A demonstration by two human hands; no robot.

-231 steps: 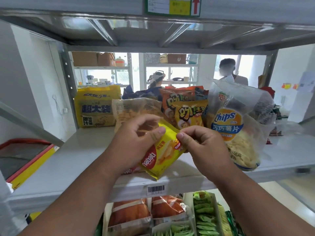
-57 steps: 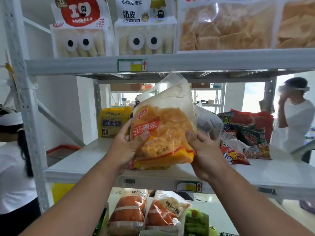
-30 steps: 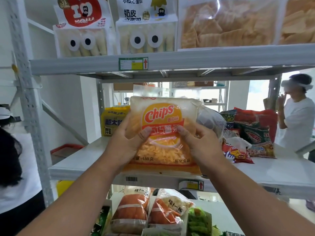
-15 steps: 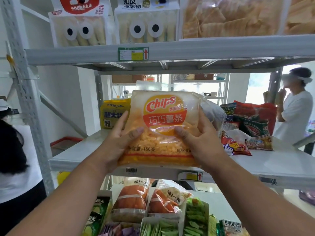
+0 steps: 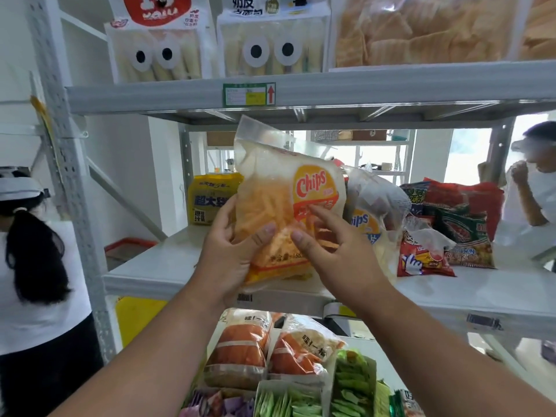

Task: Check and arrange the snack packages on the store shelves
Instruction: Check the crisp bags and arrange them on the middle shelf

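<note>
Both hands meet at the centre of the frame around 1 orange Chips bag (image 5: 279, 212), held upright and tilted in front of the middle shelf (image 5: 156, 266). The left hand (image 5: 228, 251) grips the bag's lower left edge, thumb on the front and fingers behind. The right hand (image 5: 334, 254) is loosely spread over the bag's front, its fingertips (image 5: 313, 209) touching the printed label, not clamped on it.

By size, the upper shelf (image 5: 391, 88) spans the top of the frame, carrying 2 white packs with cartoon eyes (image 5: 162, 52) at upper left and a clear cracker bag (image 5: 421, 28) to their right. On the middle shelf, a pile of red and green snack packs (image 5: 451, 218) lies at right, a second clear Chips bag (image 5: 373, 206) sits just behind the held one, and a yellow bag (image 5: 210, 200) stands at the back left. Below, 2 orange-filled packs (image 5: 240, 347) stand side by side, beside green snack packs (image 5: 352, 386).
</note>
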